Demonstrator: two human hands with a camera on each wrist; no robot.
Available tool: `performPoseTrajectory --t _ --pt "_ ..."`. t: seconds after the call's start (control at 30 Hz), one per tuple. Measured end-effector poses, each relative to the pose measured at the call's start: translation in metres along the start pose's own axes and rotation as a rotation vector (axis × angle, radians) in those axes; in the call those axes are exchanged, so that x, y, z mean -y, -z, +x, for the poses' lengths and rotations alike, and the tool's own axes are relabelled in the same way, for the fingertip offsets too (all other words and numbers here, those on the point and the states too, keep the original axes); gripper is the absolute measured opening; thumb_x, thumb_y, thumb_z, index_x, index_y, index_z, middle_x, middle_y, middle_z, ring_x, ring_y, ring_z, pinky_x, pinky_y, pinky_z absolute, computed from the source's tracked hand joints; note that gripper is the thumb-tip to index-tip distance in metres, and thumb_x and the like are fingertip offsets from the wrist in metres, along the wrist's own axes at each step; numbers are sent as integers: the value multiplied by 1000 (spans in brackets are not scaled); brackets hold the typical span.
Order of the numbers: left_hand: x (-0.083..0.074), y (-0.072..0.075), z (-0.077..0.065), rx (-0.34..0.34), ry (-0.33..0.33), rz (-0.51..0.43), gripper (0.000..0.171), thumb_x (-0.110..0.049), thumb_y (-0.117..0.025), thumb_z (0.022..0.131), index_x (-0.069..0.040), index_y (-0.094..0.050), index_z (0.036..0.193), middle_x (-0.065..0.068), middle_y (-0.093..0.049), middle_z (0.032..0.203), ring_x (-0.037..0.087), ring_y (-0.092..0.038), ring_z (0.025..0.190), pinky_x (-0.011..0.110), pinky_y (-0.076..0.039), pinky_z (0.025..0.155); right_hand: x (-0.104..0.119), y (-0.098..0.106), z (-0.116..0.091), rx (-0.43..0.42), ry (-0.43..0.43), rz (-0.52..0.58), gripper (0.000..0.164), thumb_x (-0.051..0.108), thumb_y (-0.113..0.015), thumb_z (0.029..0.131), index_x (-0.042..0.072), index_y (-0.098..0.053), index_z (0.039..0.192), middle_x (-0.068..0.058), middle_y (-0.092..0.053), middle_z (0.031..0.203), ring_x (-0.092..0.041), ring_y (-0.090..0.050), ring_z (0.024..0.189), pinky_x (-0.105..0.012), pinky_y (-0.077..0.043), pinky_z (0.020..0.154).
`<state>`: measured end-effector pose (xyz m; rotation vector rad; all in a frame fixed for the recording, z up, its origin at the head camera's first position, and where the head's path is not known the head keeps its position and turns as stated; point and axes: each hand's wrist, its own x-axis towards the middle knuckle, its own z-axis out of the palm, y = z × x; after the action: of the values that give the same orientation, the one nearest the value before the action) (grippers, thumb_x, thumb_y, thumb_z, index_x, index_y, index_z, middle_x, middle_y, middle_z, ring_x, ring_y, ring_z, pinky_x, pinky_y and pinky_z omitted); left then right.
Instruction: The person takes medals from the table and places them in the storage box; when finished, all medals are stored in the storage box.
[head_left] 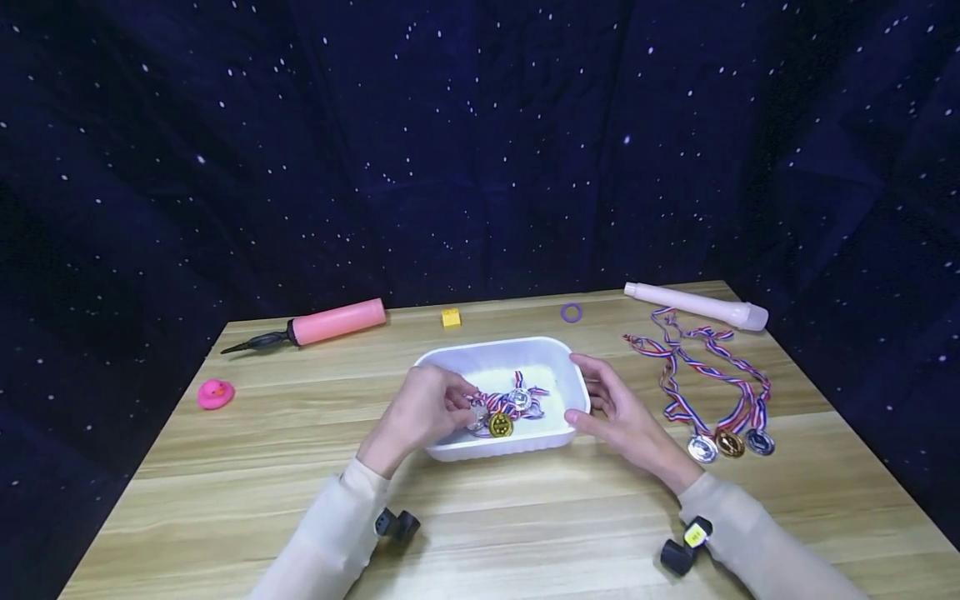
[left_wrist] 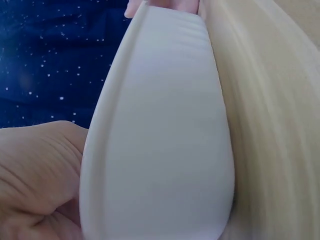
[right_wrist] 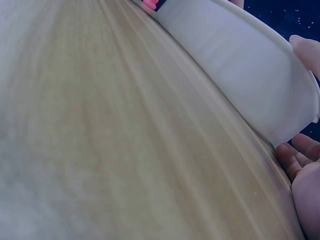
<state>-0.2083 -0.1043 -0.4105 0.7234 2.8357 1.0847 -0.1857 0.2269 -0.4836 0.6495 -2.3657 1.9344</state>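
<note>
A white plastic bin (head_left: 495, 448) stands mid-table, with several ribboned medals inside. My left hand (head_left: 423, 408) reaches over its left end, and its fingertips pinch a silver medal (head_left: 478, 415). Beside that medal lie a gold medal (head_left: 501, 425) and another silver medal (head_left: 520, 398) on striped ribbons. My right hand (head_left: 618, 412) grips the bin's right end, thumb over the rim and fingers around the outer wall. In the left wrist view the bin wall (left_wrist: 165, 120) hides the left fingertips. The right wrist view shows the right fingers (right_wrist: 287, 157) against the bin's lower corner.
To the right lie three medals (head_left: 730, 443) with red, white and blue ribbons, below a pale pink tube (head_left: 690, 304). Along the back are a pink hand pump (head_left: 337, 322), a yellow block (head_left: 451, 317) and a purple ring (head_left: 572, 312). A pink rubber duck (head_left: 216, 394) sits at left.
</note>
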Motion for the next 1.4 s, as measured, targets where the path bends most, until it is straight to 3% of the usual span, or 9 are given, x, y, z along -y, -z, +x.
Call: performPoseTrajectory --t 0.1,0.23,0.37,0.47,0.63,0.83,0.97,1.13,1.4 --pt "-1 4 -2 -33 -15 66 24 -5 -94 87 1 -85 109 2 -81 86 6 -72 74 23 -63 67 0 0 0 4 -1 10 81 9 -81 101 11 -39 170 -20 -50 163 -43 -55 143 -20 -51 115" --pt "3 15 -6 -169 -63 99 21 -13 -91 93 -5 -86 111 3 -84 99 15 -77 85 34 -67 78 2 0 1 2 -5 6 81 9 -82 100 11 -39 169 -19 -51 163 -42 -55 142 -20 -51 115" --pt "20 23 -10 -297 -117 46 27 -18 -91 93 -10 -85 118 7 -81 124 29 -76 115 51 -62 104 3 0 1 2 -7 -1 82 9 -82 100 12 -39 170 -19 -51 162 -41 -55 142 -19 -50 115" --pt "35 24 -16 -324 -119 -35 39 -21 -92 91 -14 -82 128 13 -72 143 36 -65 137 62 -48 120 3 1 0 8 -6 8 82 9 -81 100 11 -38 170 -21 -50 162 -42 -55 142 -19 -50 115" --pt "57 19 -25 -297 -53 -260 58 -19 -92 93 -16 -72 147 15 -52 165 40 -49 153 67 -38 128 2 2 0 10 -3 13 82 8 -81 100 11 -38 170 -21 -50 163 -42 -54 143 -19 -50 116" --pt "70 5 -35 -225 50 -556 67 -11 -88 96 -15 -61 157 10 -48 166 41 -45 158 55 -33 135 2 2 -1 1 -9 7 81 8 -82 100 12 -39 169 -18 -49 164 -40 -54 143 -18 -50 116" --pt "74 -4 -36 -204 38 -634 68 -6 -86 97 -12 -59 158 10 -49 168 36 -44 160 44 -30 136 2 1 -1 -1 -8 11 82 7 -83 100 12 -40 169 -17 -48 165 -40 -54 143 -19 -50 115" --pt "80 -14 -37 -164 9 -720 71 -1 -81 99 -7 -51 163 9 -42 175 33 -41 162 42 -32 134 1 1 0 12 10 24 83 8 -84 99 9 -39 169 -19 -47 166 -42 -54 143 -20 -51 114" --pt "83 -15 -38 -166 42 -727 67 -1 -78 101 -12 -53 163 7 -42 176 31 -43 161 35 -36 132 -4 1 1 16 42 26 85 10 -85 98 5 -38 169 -25 -47 165 -42 -56 141 -20 -52 114"
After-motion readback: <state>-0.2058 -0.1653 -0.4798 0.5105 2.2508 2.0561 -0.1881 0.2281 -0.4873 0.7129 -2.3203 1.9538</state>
